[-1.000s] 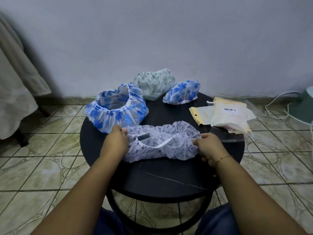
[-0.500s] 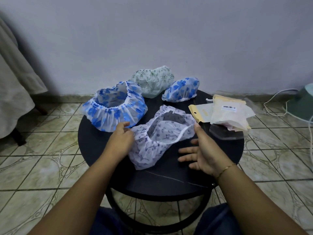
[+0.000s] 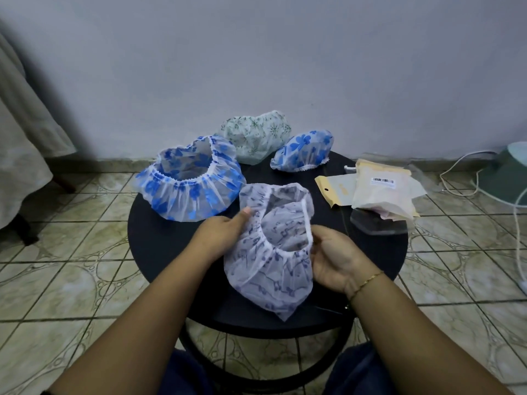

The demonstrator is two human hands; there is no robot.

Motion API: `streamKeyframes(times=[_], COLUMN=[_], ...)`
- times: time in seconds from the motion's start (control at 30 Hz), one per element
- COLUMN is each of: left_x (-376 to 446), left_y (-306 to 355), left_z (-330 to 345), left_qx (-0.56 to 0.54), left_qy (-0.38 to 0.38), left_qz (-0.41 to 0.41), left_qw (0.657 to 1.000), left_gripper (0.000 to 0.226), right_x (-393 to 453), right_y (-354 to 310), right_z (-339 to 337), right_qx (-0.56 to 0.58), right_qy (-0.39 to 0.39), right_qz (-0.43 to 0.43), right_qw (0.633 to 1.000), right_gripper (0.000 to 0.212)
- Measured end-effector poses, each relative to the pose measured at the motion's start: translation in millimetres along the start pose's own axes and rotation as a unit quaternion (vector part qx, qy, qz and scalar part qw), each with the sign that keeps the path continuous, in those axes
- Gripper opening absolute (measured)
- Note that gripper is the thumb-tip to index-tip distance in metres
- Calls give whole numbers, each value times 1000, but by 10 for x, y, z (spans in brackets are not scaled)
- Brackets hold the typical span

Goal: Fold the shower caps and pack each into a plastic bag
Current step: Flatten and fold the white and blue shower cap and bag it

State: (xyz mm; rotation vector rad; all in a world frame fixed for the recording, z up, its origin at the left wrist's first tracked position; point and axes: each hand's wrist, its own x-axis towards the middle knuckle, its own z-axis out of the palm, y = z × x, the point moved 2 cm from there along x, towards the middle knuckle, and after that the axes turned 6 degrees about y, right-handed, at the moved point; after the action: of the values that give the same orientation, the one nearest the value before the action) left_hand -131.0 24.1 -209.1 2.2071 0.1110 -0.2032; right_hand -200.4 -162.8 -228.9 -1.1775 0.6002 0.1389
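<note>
A white shower cap with a dark blue pattern [image 3: 268,269] is lifted above the round black table [image 3: 159,240], its opening facing me and its crown hanging toward the near edge. My left hand [image 3: 222,232] holds its left side, thumb up on the rim. My right hand [image 3: 333,258] pinches the elastic rim on the right. A large blue-flowered cap [image 3: 191,181] lies open at the back left. A green-patterned cap [image 3: 256,135] and a small blue-flowered cap [image 3: 303,151] sit at the back. A pile of plastic bags [image 3: 376,192] lies on the right.
A clear plastic bag [image 3: 376,223] lies under the pile near the table's right edge. A tiled floor surrounds the table, with white cables [image 3: 462,166] and a green object [image 3: 510,172] at the far right. A cloth-draped piece of furniture [image 3: 22,143] stands at the left.
The patterned cap was stretched flat on the table between both hands. It is now lifted, opened up and turned with its opening toward me, and both hands have moved closer together.
</note>
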Motion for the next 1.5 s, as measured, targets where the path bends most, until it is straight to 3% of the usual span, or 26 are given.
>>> streamKeyframes(times=[0.1, 0.2, 0.27, 0.47, 0.6, 0.7, 0.8, 0.9, 1.13, 1.33, 1.47, 1.5], left_x=[-70, -92, -89, -51, -105, -99, -79, -8, 79, 98, 119, 115], left_y=[79, 118, 87, 8, 39, 46, -18, -160, -366, -407, -445, -451], left_z=[78, 63, 60, 159, 191, 149, 42, -115, -387, -435, -441, -448], left_qx=[16, -59, -60, 4, 101, 63, 12, -5, 50, 121, 163, 146], left_qy=[-3, -34, -47, -23, -1, -14, -8, 17, 74, 104, 60, 42], left_qz=[21, 2, 5, 31, 49, 47, 29, 2, 1, -4, 16, 20], left_qw=[1000, 998, 997, 999, 994, 997, 999, 1000, 996, 987, 985, 988], left_gripper=[57, 55, 66, 91, 89, 77, 54, 57, 48, 39, 41, 51], right_x=[-26, -70, -77, -110, -103, -82, -65, -73, 4, -40, -98, -119], right_y=[47, 22, 13, 20, 32, 15, -45, -132, -236, -273, -307, -311], right_z=[122, 165, 157, 200, 220, 192, 98, -91, -486, -515, -470, -458], right_qx=[11, 40, 51, 67, 54, 24, -20, -86, -213, -259, -274, -273], right_qy=[-17, -24, -31, -75, -63, -54, -15, 48, 198, 235, 224, 212], right_qz=[-9, -20, -19, -8, 3, -3, -7, -20, -72, -101, -133, -141], right_qw=[1000, 999, 998, 995, 997, 998, 1000, 995, 954, 931, 926, 928], right_gripper=[38, 43, 50, 41, 37, 32, 26, 9, 34, 40, 39, 37])
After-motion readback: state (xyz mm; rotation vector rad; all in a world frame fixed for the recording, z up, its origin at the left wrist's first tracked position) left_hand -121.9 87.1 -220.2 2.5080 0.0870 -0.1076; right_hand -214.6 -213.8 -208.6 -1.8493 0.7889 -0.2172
